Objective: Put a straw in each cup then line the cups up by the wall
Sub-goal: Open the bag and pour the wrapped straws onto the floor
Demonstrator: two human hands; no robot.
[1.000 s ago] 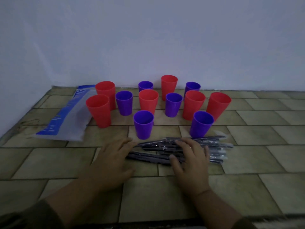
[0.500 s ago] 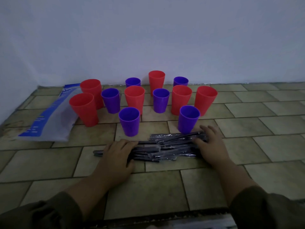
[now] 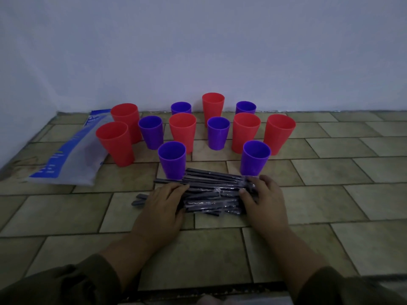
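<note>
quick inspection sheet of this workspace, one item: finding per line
surface: tiled floor, dimly lit
job's things: six red cups and six purple cups upright in a loose cluster, no straw in any; wrapped straws piled in front of them
clutter: blue and white plastic bag left of the cups
grippers: left hand and right hand rest on the straws, one toward each end
cables: nothing seen
surroundings: plain wall behind, corner at left

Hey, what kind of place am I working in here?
Likely a bare room corner, on a tiled floor or ledge: tan tiles meet a plain back wall and a side wall at left, with plastic cups and straws set directly on the tiles.
</note>
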